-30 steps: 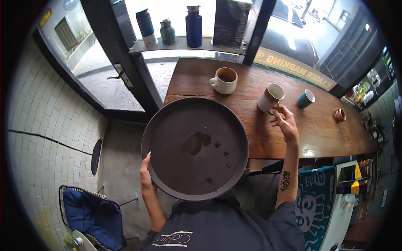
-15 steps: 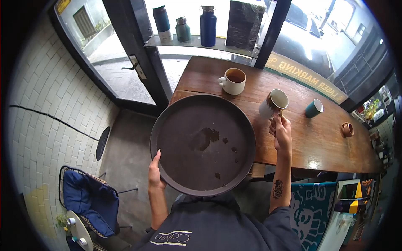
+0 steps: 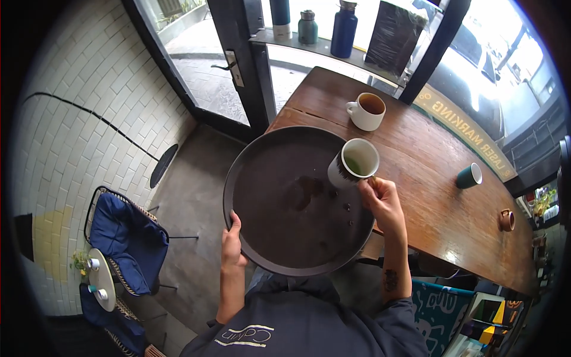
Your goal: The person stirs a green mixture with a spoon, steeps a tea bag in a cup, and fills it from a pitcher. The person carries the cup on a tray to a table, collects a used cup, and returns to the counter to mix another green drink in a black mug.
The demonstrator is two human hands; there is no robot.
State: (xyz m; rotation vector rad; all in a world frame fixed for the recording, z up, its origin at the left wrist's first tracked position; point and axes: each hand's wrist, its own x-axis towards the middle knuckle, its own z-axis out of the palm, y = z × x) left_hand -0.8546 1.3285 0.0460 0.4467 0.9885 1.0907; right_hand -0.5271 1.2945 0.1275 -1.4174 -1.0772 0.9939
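My left hand (image 3: pixel 234 243) grips the left rim of a large round dark tray (image 3: pixel 279 220), its thumb over the edge and its fingers hidden underneath. Wet spots mark the tray's surface. My right hand (image 3: pixel 382 202) is closed on the handle of a white mug with a dark dripped pattern (image 3: pixel 339 172). Greenish liquid shows at the bottom of this mug, which is over the tray's upper right part; whether it touches the tray I cannot tell. Beyond it on the wooden table stands a white mug with a brown inside (image 3: pixel 367 119).
On the wooden table (image 3: pixel 428 196) are a teal cup (image 3: pixel 468 177) and a small brown cup (image 3: pixel 507 220). Several bottles, one dark blue (image 3: pixel 344 33), line the window ledge. A blue cushioned chair (image 3: pixel 134 244) and small round table (image 3: pixel 106 291) stand at lower left.
My right hand has brought the patterned mug leftward from above the table to over the tray. The view has turned a little, and my left hand still holds the tray rim.
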